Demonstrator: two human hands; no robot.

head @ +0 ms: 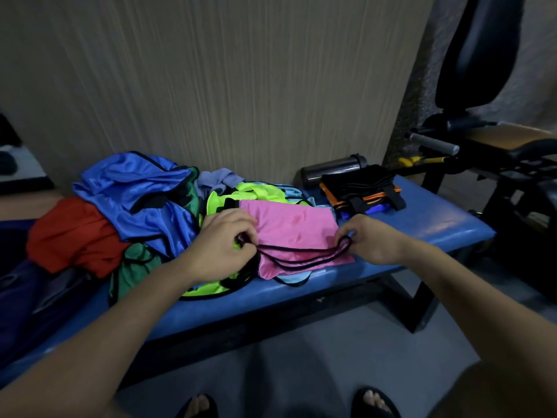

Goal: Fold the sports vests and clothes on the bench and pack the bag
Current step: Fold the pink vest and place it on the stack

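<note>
The pink vest (pixel 294 236) lies flat near the counter (pixel 422 218) front edge, long axis running left to right between the hands; the left hand (pixel 224 239) pinches its black-trimmed near edge at one end, the right hand (pixel 366 238) at the other, equally near, so folding away toward the wall suits both

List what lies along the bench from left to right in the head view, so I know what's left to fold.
red garment → blue vest → neon yellow vest → pink vest, pinched by left hand and right hand → black-and-orange folded stack
</note>
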